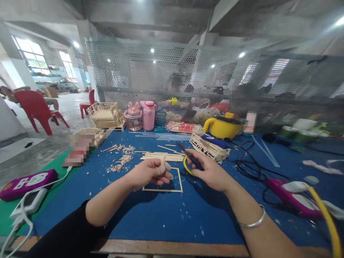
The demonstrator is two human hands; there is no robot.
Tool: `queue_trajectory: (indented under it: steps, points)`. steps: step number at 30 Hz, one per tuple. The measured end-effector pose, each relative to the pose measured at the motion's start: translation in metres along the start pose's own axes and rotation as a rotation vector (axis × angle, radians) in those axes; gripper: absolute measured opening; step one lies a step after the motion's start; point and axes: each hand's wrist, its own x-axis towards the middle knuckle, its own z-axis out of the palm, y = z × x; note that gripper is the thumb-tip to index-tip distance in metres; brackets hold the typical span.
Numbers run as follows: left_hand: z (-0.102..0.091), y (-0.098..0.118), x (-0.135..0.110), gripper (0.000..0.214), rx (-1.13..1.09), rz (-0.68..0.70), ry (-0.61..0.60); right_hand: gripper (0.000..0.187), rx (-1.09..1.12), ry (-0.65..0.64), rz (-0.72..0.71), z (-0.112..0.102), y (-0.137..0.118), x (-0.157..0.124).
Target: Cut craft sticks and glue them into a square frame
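Note:
My left hand (150,172) pinches short pale wooden sticks (163,160) upright between thumb and fingers; how many, I cannot tell. Below it, a rectangular frame of thin sticks (181,181) lies flat on the blue tabletop, partly covered by my fingers. My right hand (211,172) is wrapped round pliers (195,160) with dark jaws and a yellow curved handle, the tip pointing up and left, apart from the sticks. Just beyond both hands lies a row of loose wooden sticks (174,157).
Cut scraps (122,161) are scattered at left. A small stick-built crate (209,147) and yellow pot (225,127) stand behind my right hand. Pink flask (149,116) and larger stick structures (106,116) are at back left. Black cables (242,161) and a purple power strip (292,199) lie right.

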Motion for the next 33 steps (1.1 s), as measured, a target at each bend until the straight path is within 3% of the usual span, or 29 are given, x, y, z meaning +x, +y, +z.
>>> queue_trajectory:
  steps: [3, 9, 11, 14, 21, 33]
  points:
    - [0.003, -0.001, -0.001, 0.037, -0.082, -0.069, -0.045, 0.042, 0.27, 0.074, 0.124, 0.002, -0.009, 0.014]
    - [0.012, -0.006, -0.002, 0.034, -0.068, -0.105, -0.096, 0.026, 0.442, -0.162, 0.12, 0.03, -0.029, 0.036]
    - [0.013, -0.008, -0.002, 0.033, -0.062, -0.112, -0.094, 0.021, 0.441, -0.18, 0.108, 0.036, -0.028, 0.035]
    - [0.014, -0.009, -0.002, 0.032, -0.063, -0.12, -0.099, 0.019, 0.401, -0.104, 0.096, 0.039, -0.025, 0.029]
    - [0.013, -0.004, -0.007, 0.035, -0.096, -0.174, -0.247, 0.021, 0.335, -0.136, 0.035, 0.034, -0.021, 0.022]
    - [0.014, -0.006, -0.006, 0.032, -0.056, -0.151, -0.238, 0.016, 0.239, -0.132, -0.058, 0.034, -0.024, 0.019]
